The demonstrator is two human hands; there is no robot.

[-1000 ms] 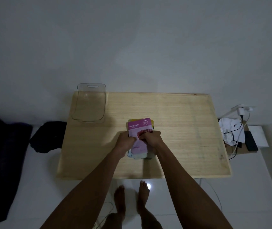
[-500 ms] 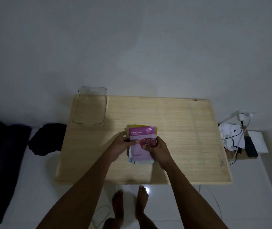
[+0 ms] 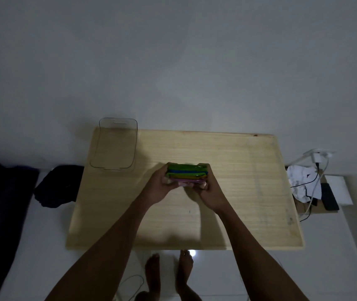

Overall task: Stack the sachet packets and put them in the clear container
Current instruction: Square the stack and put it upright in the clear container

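A stack of sachet packets [image 3: 186, 171] is held up on edge above the middle of the wooden table [image 3: 238, 192]; I see green, blue, yellow and pink edges. My left hand [image 3: 159, 187] grips its left end and my right hand [image 3: 209, 190] grips its right end. The clear container [image 3: 114, 146] stands empty at the table's far left corner, well to the left of the stack and apart from both hands.
A dark bundle of cloth [image 3: 58, 185] lies on the floor left of the table. At the right are crumpled white cloth [image 3: 301, 181], a charger with cables [image 3: 316, 158] and a black phone [image 3: 329, 196]. My bare feet [image 3: 169, 276] stand below the table's near edge.
The stack lay flat on the table with the pink packet on top. Both hands have now lifted it and tipped it on edge, so the coloured packet edges face me.
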